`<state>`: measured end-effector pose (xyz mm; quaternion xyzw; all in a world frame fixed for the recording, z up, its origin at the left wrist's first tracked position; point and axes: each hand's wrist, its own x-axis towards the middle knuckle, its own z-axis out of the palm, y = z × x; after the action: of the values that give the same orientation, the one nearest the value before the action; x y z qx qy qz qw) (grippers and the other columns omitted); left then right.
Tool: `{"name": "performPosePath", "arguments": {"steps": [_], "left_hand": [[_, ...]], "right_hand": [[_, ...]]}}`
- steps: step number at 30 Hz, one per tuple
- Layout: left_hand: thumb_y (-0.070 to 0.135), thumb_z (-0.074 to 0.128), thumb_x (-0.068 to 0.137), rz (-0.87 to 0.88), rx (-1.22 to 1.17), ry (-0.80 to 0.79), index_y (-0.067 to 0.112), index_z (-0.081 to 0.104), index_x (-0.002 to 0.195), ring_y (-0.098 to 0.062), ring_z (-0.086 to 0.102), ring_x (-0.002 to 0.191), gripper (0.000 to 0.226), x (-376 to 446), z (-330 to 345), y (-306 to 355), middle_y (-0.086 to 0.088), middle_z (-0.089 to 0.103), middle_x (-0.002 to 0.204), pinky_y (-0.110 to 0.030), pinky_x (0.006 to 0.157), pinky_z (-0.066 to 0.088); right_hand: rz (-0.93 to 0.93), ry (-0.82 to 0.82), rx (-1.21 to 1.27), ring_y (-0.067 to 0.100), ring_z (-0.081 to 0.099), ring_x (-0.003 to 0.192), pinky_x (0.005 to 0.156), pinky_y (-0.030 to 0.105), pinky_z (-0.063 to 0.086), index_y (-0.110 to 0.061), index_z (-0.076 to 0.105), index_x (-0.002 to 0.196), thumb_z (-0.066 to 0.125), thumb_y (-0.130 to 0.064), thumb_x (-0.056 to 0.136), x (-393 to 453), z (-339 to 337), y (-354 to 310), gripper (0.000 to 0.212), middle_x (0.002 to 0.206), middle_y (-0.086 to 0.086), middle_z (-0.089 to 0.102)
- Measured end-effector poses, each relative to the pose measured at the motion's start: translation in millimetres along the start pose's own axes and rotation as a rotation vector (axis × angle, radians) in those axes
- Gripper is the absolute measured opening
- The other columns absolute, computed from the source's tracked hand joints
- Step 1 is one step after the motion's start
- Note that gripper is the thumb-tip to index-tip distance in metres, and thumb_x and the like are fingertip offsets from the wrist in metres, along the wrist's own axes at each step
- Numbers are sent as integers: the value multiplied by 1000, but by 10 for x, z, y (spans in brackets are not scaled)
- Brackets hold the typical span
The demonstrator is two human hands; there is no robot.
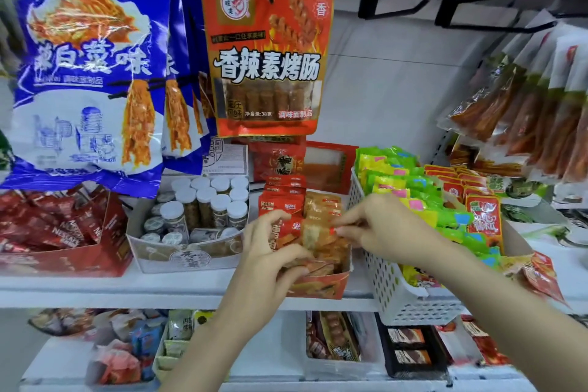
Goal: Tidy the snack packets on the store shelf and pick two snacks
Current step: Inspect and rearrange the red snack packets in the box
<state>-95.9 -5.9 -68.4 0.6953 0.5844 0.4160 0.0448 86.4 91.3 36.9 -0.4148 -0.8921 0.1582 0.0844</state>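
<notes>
Both hands are in the red box [321,286] on the shelf [127,291]: the left hand [270,251] curls round the snack packets [313,232], the right hand [378,229] pinches one, beside a white basket [401,299].

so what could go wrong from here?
1. Both hands, left hand and right hand, work in the packed red carton at the shelf edge; pulling one orange packet may drag neighbours out.
2. The right forearm lies across the white basket, which overhangs the shelf; a nudge might tip it.
</notes>
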Motion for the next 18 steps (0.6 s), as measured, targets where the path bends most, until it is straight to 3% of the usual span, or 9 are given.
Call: {"name": "performPosePath", "arguments": {"steps": [2,5,7,9,11,14,16,18], "left_hand": [[14,75,85,5,-74,-55,28,68,93,2,33,134,17,19,-5,-22,16,39,144,-6,103,25],[10,70,89,-21,-160,-113,23,66,98,8,50,114,16,37,26,-16,21,53,127,-5,86,39],[12,68,92,-49,-163,-117,21,65,103,5,54,104,14,53,68,-8,20,58,112,-12,80,45],[14,67,92,-73,-175,-94,21,64,103,6,54,100,13,60,82,-13,22,58,104,-8,75,42],[16,68,92,-80,-173,-85,26,62,102,7,53,99,16,66,75,-25,27,56,100,-7,74,39],[22,68,92,-140,-194,-133,43,46,98,5,56,98,31,59,80,-36,29,56,102,-13,74,45],[24,68,92,-224,-253,-163,48,38,102,5,58,101,40,62,76,-32,27,60,105,-21,76,51],[25,68,92,-227,-272,-174,53,37,111,8,55,106,46,66,66,-41,29,59,110,-20,80,51]], "right_hand": [[-68,-119,-71,9,65,98,69,1,37,-27,74,113,62,-21,95,29,42,-55,22,109,-6,74],[-100,-289,-127,14,63,97,74,13,40,-25,71,120,53,-16,99,114,82,-134,29,111,-2,73],[-46,-446,-99,15,63,93,78,19,46,-20,69,122,47,-11,100,174,27,-154,33,111,0,72],[79,-531,65,20,68,97,85,30,57,-11,67,122,42,1,97,212,-96,-167,37,111,7,71],[138,-407,91,25,68,104,84,32,59,-6,64,123,37,8,91,296,-185,-129,43,115,14,69],[152,-170,-254,25,64,109,89,31,54,-14,68,119,50,-3,89,461,-107,-75,37,117,9,69],[149,-188,-376,29,64,106,89,35,54,-11,67,117,55,-5,89,493,66,-49,31,117,13,66],[167,-196,-412,34,63,105,87,39,55,-8,63,117,54,-5,90,508,189,-36,29,117,16,60]]}}
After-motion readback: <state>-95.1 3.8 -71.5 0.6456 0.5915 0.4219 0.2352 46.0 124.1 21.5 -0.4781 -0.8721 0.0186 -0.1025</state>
